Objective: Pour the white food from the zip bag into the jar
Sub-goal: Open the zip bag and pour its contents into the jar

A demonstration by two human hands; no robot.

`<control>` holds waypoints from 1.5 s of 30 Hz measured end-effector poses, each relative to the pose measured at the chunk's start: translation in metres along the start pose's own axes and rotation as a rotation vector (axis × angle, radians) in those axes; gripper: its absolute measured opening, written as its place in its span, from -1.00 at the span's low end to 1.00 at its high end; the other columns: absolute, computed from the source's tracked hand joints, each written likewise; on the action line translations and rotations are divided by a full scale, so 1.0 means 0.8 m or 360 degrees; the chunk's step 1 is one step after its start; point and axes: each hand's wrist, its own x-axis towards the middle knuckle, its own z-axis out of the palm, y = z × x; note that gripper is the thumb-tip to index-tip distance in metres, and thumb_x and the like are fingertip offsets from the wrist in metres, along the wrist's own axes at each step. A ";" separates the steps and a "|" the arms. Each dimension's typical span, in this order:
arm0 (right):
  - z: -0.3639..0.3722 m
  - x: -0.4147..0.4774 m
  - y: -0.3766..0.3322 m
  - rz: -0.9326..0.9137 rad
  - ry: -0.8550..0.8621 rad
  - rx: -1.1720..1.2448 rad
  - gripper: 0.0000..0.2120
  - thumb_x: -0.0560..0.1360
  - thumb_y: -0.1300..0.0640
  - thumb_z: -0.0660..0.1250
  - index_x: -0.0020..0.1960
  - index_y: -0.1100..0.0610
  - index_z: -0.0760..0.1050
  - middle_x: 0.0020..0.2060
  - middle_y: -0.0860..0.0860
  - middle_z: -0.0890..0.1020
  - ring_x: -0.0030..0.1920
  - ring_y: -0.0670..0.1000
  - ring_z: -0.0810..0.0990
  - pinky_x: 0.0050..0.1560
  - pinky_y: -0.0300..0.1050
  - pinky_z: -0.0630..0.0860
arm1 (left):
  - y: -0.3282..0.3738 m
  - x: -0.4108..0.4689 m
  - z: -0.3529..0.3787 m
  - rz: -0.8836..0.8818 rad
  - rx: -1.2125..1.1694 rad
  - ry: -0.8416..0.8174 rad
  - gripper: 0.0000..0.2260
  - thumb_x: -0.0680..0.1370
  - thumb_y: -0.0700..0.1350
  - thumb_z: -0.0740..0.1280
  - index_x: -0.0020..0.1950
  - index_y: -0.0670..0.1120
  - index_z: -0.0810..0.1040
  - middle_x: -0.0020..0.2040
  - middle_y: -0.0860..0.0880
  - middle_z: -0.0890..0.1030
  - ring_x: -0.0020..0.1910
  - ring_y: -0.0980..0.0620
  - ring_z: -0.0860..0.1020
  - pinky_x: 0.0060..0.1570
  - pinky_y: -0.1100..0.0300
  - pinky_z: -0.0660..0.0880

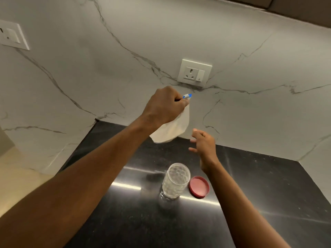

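Above the dark polished surface [125,221], against the veined marble wall, the left hand [165,106] is clenched around the top of the zip bag [174,129], with the blue zipper end poking out past the knuckles near the wall socket [194,73]. From that 1 pinch the bag hangs free, its lower part bulging with the white food, clear of the surface and well behind the jar [176,181]. It looks soft and limp, so the load will likely slump to whichever corner is lowest; it seems light enough for 1 hand, but thin plastic gathered in a fist can slip or twist. A sound hold, by my reckoning, is the zip edge in 1 hand and a bottom corner in the other, so the mouth can be opened and aimed. The right hand [204,147] hovers just beside the bag's belly with fingers spread, grasping nothing and not touching it. Nearer the camera, the jar stands upright and open; it is clear, dimpled, seemingly empty and probably glass, so rigid but breakable and easy to tip if the bag drags on its rim. Its mouth is narrow, which calls for a slow, funnelled pour. Beside the jar on its right, the pink lid [199,187] lies flat, close but apart.
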 end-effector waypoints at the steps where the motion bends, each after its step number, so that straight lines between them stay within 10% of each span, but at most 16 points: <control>1: -0.010 0.006 -0.001 0.0105 0.0001 0.0066 -0.75 0.69 -0.08 0.25 0.17 0.06 0.58 0.12 0.02 0.64 0.10 0.01 0.63 -0.09 -0.02 0.64 | 0.012 0.005 0.002 0.0036 -0.0031 -0.0014 -0.64 0.65 -0.01 0.39 -0.18 -0.23 0.75 -0.30 -0.19 0.72 -0.43 0.02 0.52 -0.31 0.16 0.47; 7: -0.081 0.000 0.004 0.0276 0.0240 0.0450 -0.70 0.66 -0.13 0.28 0.11 0.06 0.66 0.02 0.10 0.75 0.07 0.14 0.71 -0.12 0.09 0.65 | 0.065 0.017 0.036 0.0120 -0.0217 -0.0181 -0.63 0.65 0.00 0.40 -0.07 -0.31 0.75 -0.15 -0.29 0.74 -0.22 -0.24 0.66 -0.19 -0.01 0.60; 11: -0.128 -0.018 0.011 0.0286 0.0429 0.0590 -0.75 0.56 -0.09 0.44 0.07 0.08 0.70 -0.07 0.04 0.80 0.03 0.13 0.74 -0.08 0.08 0.66 | 0.082 0.004 0.064 0.0126 -0.0375 -0.0277 -0.61 0.63 -0.04 0.41 -0.15 -0.38 0.68 -0.39 -0.18 0.53 -0.45 0.04 0.39 -0.40 0.23 0.33; 16: -0.184 -0.039 0.013 0.0327 0.0467 0.0754 -0.65 0.56 -0.06 0.45 0.24 0.13 0.64 0.13 0.10 0.75 0.16 0.15 0.69 0.03 0.06 0.61 | 0.081 -0.013 0.086 -0.0040 -0.0772 -0.0456 -0.76 0.64 -0.05 0.42 -0.03 -0.20 0.77 -0.14 -0.11 0.78 -0.17 0.06 0.77 -0.20 0.10 0.68; 24: -0.222 -0.059 0.003 0.0125 0.0540 0.0668 -0.75 0.40 -0.08 0.57 -0.13 0.05 0.62 -0.12 -0.01 0.75 -0.03 0.04 0.71 0.06 0.07 0.62 | 0.026 -0.049 0.104 -0.0248 -0.1121 -0.0547 -0.76 0.65 -0.10 0.43 -0.08 -0.25 0.76 -0.11 -0.20 0.76 -0.20 0.03 0.74 -0.21 0.17 0.71; 45: -0.204 -0.071 -0.016 -0.0542 0.0286 0.0103 -0.91 0.50 -0.04 0.54 -0.16 -0.05 0.74 -0.27 -0.09 0.72 -0.22 -0.12 0.65 -0.16 -0.21 0.62 | -0.082 -0.129 0.123 -0.0588 -0.1068 -0.0319 -0.88 0.59 -0.10 0.48 0.11 -0.06 0.76 -0.04 0.07 0.79 -0.02 0.13 0.75 -0.16 0.28 0.68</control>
